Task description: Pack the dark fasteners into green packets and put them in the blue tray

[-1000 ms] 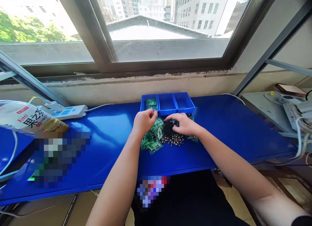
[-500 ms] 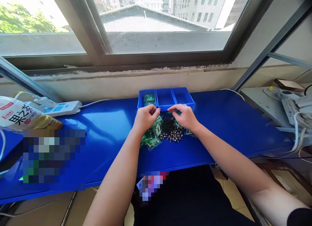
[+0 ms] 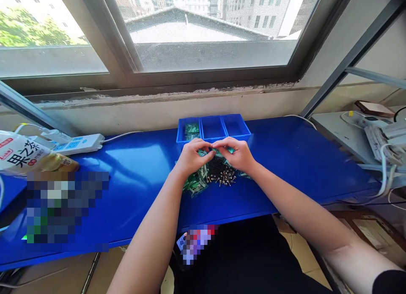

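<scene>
My left hand (image 3: 194,157) and my right hand (image 3: 237,153) meet above a pile on the blue table, fingertips almost touching. Each has thumb and fingers drawn into a pinch; what lies between them is too small to make out. Green shows around the fingertips, and I cannot tell whether it is held or lies below. Under my left hand are clear packets with green pieces (image 3: 195,185). Small black parts with metal ends (image 3: 223,173) are heaped between the hands. Behind stands a blue three-compartment tray (image 3: 212,128), with green packets (image 3: 192,130) in its left compartment.
A white power strip (image 3: 78,144) and a printed snack bag (image 3: 30,154) lie on the table's left. The blue table (image 3: 294,158) extends right towards a grey surface with a bundle of cables (image 3: 387,137). A window frame (image 3: 190,77) runs behind.
My hands have come closer together, so their fingertips now nearly meet. The view has shifted slightly; the tray and pile look unchanged.
</scene>
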{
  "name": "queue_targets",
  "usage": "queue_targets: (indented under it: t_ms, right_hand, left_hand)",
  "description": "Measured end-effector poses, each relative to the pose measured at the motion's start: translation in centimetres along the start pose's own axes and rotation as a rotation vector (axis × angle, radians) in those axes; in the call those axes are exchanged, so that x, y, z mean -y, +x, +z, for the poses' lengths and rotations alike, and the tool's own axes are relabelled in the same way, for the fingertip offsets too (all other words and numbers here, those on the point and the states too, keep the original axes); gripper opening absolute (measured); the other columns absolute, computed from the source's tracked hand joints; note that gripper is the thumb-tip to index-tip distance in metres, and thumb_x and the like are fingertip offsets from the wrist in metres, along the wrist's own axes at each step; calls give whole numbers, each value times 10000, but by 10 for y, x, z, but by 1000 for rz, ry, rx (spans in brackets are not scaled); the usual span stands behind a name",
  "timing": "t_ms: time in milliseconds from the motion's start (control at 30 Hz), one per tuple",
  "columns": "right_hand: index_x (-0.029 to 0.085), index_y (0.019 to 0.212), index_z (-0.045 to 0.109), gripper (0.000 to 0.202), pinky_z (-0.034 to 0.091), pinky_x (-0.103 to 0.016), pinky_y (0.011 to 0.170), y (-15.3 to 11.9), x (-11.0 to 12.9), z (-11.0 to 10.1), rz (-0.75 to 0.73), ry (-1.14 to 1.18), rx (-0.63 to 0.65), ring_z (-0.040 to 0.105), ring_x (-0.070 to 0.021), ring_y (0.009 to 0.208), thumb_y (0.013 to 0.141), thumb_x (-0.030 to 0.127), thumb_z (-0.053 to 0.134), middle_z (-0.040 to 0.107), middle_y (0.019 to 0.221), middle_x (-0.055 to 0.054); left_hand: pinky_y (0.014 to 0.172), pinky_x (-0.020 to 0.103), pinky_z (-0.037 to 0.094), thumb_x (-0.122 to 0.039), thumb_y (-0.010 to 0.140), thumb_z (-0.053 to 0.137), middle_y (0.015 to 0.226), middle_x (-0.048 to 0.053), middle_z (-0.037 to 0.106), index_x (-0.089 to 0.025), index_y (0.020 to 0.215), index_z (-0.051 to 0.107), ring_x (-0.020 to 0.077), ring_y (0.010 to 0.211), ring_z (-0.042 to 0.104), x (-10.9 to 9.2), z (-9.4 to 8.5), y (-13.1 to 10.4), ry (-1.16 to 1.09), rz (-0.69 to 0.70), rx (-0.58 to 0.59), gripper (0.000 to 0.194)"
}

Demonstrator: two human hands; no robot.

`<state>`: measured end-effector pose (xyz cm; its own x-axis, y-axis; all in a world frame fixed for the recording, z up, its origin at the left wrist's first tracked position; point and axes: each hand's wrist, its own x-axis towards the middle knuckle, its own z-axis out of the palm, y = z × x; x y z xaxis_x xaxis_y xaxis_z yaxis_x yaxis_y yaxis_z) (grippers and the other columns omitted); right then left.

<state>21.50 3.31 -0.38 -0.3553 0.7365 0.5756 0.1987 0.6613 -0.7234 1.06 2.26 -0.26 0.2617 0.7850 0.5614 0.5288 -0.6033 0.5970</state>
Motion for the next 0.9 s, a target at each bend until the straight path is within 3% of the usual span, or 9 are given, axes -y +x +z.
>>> queue_targets:
  t_ms: [200, 367, 467, 633, 767, 900]
  right_hand:
    - [280, 1053, 759, 188, 585, -380, 882, 1, 3, 0, 49, -4, 10, 713, -210, 986, 970, 352, 606, 772, 1067, -35]
    - [266, 1261, 660, 342, 584, -343, 845, 3, 6, 1, 54, 34, -66, 704, -192, 1027, 924, 321, 669, 735, 1211, -44]
    - [260, 1314, 617, 426, 581, -331, 815, 4, 2, 1, 104, 72, -77, 707, -181, 963, 901, 329, 697, 751, 1136, -49]
    - [231, 1267, 632, 427, 569, -322, 743, 4, -6, 2, 209, 149, -81, 684, -161, 792, 883, 396, 716, 758, 978, -45]
    - [220, 1157, 690, 371, 568, -331, 744, 5, -7, 1, 227, 141, -120, 681, -167, 781, 853, 425, 747, 745, 921, -44]
    - [218, 1108, 723, 362, 575, -341, 750, 6, -7, 1, 239, 167, -139, 692, -174, 789, 821, 432, 781, 749, 908, -49]
  left_hand:
    - [826, 365, 527, -187, 802, 708, 943, 62, 734, -221, 894, 753, 211, 921, 656, -2, 2, 1, 20, 13, -19, 108]
    - [651, 307, 490, -248, 859, 691, 842, 45, 748, -205, 942, 758, 160, 719, 634, 0, 1, 1, -78, -133, -120, 114]
    - [639, 299, 497, -321, 856, 716, 785, 41, 738, -189, 945, 759, 150, 669, 639, 3, 0, 1, -178, -213, -175, 165]
    - [640, 290, 534, -338, 845, 707, 742, 43, 733, -164, 961, 746, 160, 655, 680, 4, -3, 1, -318, -281, -179, 212]
    - [683, 301, 553, -325, 884, 629, 768, 48, 744, -170, 1016, 742, 172, 704, 702, 2, -4, 1, -326, -286, -126, 233]
    - [627, 288, 520, -353, 858, 690, 781, 53, 740, -179, 970, 751, 155, 661, 658, 3, -2, 1, -251, -274, -146, 216]
